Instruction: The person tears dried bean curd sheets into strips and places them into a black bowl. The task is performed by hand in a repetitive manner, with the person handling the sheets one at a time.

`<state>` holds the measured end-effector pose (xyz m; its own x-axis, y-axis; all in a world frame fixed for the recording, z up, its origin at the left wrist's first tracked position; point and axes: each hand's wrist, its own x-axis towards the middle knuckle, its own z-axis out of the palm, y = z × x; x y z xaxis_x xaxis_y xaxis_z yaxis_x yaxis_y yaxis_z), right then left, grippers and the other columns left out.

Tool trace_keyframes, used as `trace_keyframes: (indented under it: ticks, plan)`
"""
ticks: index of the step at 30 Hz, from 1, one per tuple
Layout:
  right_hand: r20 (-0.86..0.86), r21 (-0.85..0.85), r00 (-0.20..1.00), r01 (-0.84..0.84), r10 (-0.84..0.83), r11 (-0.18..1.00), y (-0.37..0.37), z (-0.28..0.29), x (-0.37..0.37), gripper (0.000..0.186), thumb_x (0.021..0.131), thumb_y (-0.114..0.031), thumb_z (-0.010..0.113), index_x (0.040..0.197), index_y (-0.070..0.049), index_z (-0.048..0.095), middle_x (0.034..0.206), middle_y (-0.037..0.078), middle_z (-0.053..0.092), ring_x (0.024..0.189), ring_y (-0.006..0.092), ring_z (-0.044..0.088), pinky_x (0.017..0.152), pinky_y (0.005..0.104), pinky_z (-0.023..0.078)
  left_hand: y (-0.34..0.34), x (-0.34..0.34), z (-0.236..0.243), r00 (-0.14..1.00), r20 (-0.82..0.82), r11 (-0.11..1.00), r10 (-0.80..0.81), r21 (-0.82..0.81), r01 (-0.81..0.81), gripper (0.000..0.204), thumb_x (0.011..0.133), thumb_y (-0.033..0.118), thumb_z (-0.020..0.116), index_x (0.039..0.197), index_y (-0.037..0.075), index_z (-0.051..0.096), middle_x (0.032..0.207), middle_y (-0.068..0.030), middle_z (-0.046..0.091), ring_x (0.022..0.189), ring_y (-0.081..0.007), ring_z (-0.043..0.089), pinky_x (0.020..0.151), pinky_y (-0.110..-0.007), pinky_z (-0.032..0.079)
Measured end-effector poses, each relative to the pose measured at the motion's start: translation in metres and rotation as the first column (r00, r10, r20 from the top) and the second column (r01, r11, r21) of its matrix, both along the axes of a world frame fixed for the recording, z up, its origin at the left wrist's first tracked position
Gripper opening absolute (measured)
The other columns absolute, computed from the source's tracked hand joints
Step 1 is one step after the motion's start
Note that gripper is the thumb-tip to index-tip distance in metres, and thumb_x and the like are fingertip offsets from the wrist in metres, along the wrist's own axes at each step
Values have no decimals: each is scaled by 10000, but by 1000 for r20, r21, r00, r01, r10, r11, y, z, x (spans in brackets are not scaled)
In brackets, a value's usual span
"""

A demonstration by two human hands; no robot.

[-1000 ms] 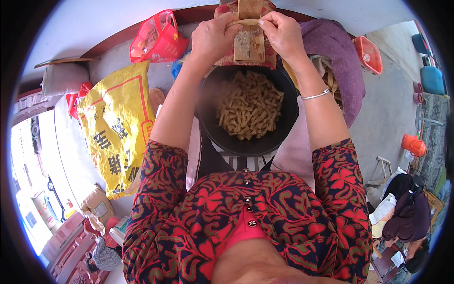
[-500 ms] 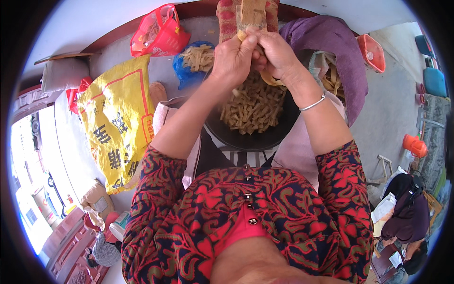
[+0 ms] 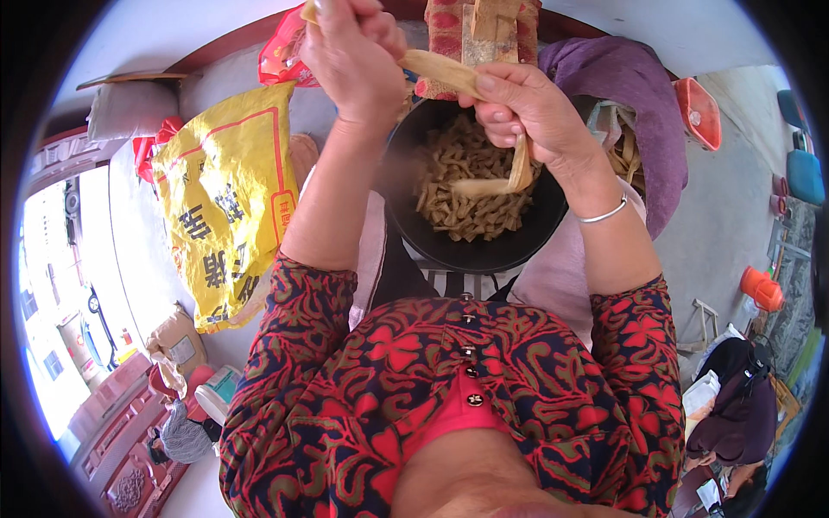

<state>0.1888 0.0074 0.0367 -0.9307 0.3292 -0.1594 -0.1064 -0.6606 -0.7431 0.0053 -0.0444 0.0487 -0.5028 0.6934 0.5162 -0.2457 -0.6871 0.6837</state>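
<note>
A long, flat, tan dried strip (image 3: 445,71) is stretched between my two hands. My left hand (image 3: 358,65), raised at the upper left, is closed around its far end, and a bit of the strip pokes out above the fingers. My right hand (image 3: 518,108) pinches it farther along. The loose tail bends down from the right hand over a black bowl (image 3: 449,252). Many short cut pieces (image 3: 475,211) of similar tan strip lie in this bowl, between my knees. Beyond the bowl, a wooden block (image 3: 495,19) stands on a board over red patterned cloth.
At right, a purple cloth (image 3: 622,82) drapes a sack holding more long strips (image 3: 629,160). A red plastic basket (image 3: 698,112) stands beside it. To the left lie a yellow sack (image 3: 229,207) and a red bag (image 3: 281,52). An orange container (image 3: 762,289) sits farther right.
My hands were together in front of the wooden block. The left has moved up and left, the right slightly right and down, with the strip now drawn out between them.
</note>
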Motion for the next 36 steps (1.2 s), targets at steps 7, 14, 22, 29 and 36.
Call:
trace_keyframes:
  ticks: [7, 14, 22, 29, 36]
  plan:
    - [-53, 612, 911, 353, -408, 708, -13, 1, -1, 220, 963, -173, 592, 1123, -28, 634, 719, 27, 598, 594, 97, 563, 614, 298, 516, -8, 38, -19, 622, -752, 968, 220, 91, -233, 319, 987, 233, 512, 1134, -6, 664, 1090, -206, 672, 1091, -314, 640, 932, -372, 498]
    - [32, 755, 846, 329, -533, 567, -9, -18, 1, 272, 955, -242, 608, 937, 27, 644, 689, 100, 641, 601, 135, 591, 557, 303, 474, -12, 44, -16, 859, -441, 742, -262, -660, -113, 368, 796, 5, 522, 1141, -17, 650, 1258, -93, 592, 1028, -152, 594, 841, -266, 482]
    - [52, -275, 995, -64, 81, 959, 5, -5, 16, 287, 925, -268, 595, 749, -44, 566, 529, -81, 337, 410, 31, 315, 406, 212, 278, -15, 33, -13, 570, -820, 977, 42, -85, -194, 140, 673, -4, 585, 807, 17, 621, 939, -163, 662, 769, -305, 659, 692, -337, 528]
    - [202, 464, 922, 207, -330, 861, -5, 3, 11, 162, 864, -159, 700, 899, -28, 612, 580, -70, 448, 459, -7, 338, 416, 180, 251, -16, 33, -16, 697, -711, 848, -89, -421, -321, 91, 753, 10, 552, 803, 20, 627, 659, -141, 603, 580, -226, 610, 589, -339, 501]
    - [8, 179, 986, 164, -168, 970, 7, -8, 20, 146, 910, -147, 661, 989, -27, 640, 629, -83, 470, 483, -17, 348, 421, 150, 273, -10, 31, -20, 822, -528, 713, -213, -659, -239, 42, 847, 43, 619, 850, 2, 623, 734, -9, 619, 651, -58, 567, 570, -217, 472]
